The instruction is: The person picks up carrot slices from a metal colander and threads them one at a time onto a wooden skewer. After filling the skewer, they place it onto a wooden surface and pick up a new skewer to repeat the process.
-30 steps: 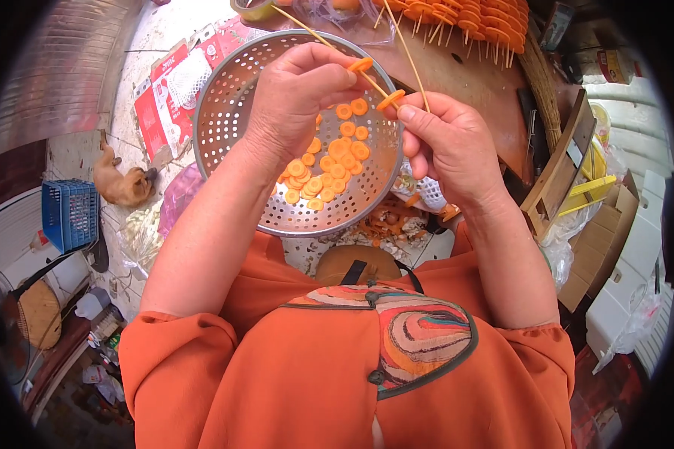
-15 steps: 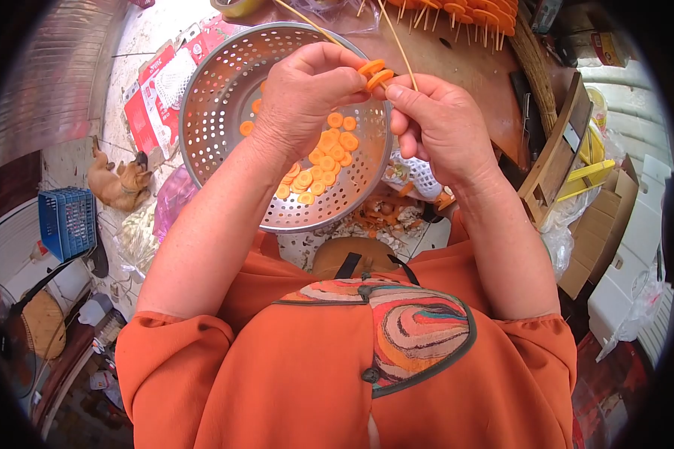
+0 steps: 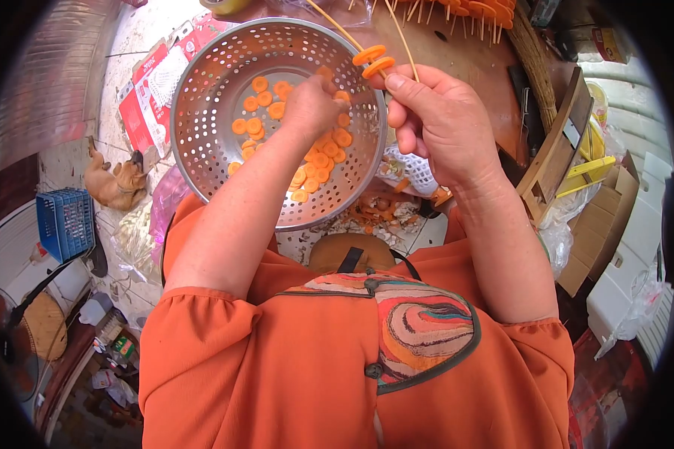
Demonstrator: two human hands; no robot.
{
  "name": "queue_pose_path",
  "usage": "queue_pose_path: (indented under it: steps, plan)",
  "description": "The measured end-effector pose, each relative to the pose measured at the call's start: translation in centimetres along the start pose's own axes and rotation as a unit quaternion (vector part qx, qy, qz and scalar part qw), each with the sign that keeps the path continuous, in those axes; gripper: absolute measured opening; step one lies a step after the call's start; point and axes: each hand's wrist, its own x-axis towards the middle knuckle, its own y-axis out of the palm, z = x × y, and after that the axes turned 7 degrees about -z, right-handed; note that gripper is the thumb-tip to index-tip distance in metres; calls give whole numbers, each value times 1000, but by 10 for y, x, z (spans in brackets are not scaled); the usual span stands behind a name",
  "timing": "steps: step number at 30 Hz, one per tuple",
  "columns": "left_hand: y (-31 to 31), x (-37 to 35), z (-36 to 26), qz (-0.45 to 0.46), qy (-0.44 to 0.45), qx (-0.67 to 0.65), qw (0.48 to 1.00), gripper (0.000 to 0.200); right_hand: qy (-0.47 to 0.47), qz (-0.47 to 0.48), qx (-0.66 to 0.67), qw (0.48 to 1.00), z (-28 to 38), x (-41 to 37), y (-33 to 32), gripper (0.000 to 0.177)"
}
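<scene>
My left hand (image 3: 314, 107) is down inside the perforated metal colander (image 3: 195, 135), over the carrot slices (image 3: 320, 159). Its fingers point away from me and are partly hidden and blurred, so whether they grip a slice does not show. Pinched in my right hand (image 3: 434, 108), at the colander's right rim, is a thin wooden skewer (image 3: 335, 24). Two carrot rounds (image 3: 374, 61) are threaded on it, just above my fingertips. A second thin stick (image 3: 402, 37) also rises from the right hand.
Several loaded carrot skewers (image 3: 472, 11) lie at the far edge of the brown table (image 3: 472, 82). A roll of tape (image 3: 227, 6) is beyond the colander. On the left are a dog (image 3: 116, 181) and a blue crate (image 3: 66, 221). A wooden frame (image 3: 554, 150) stands at right.
My left hand has left the threaded carrot rounds and dropped into the colander. My right hand stays nearly in place with the skewer. The colander has shifted slightly left.
</scene>
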Motion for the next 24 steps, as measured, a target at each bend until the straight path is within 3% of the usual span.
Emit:
queue_pose_path:
  steps: [5, 7, 8, 10, 12, 13, 15, 24]
  plan:
    - [-11, -1, -5, 27, 14, 48, 998, 28, 5, 10, 9, 1000, 2, 1, 0, 18]
    - [-22, 1, -9, 112, -36, -18, 993, 19, 3, 7, 17, 1000, 3, 0, 2, 18]
    - [-35, 1, -16, 111, -35, -18, 993, 19, 2, 8, 18, 1000, 3, 0, 2, 18]
    - [-67, 1, -29, 40, -93, -303, 948, 19, 13, 28, -17, 999, 2, 0, 2, 18]
    - [-97, 10, -29, -15, -58, -495, 867, 22, 21, 43, -29, 998, -1, 0, 3, 18]
    - [-110, 13, -27, -20, -55, -494, 868, 22, 30, 56, -42, 997, -2, 0, 4, 18]
    - [-132, 16, -23, -43, -42, -614, 787, 25, 31, 60, -49, 996, 1, -3, 8, 18]
    - [-159, 14, -15, -140, -58, -631, 761, 20, 28, 84, -50, 995, -3, -5, 16, 16]
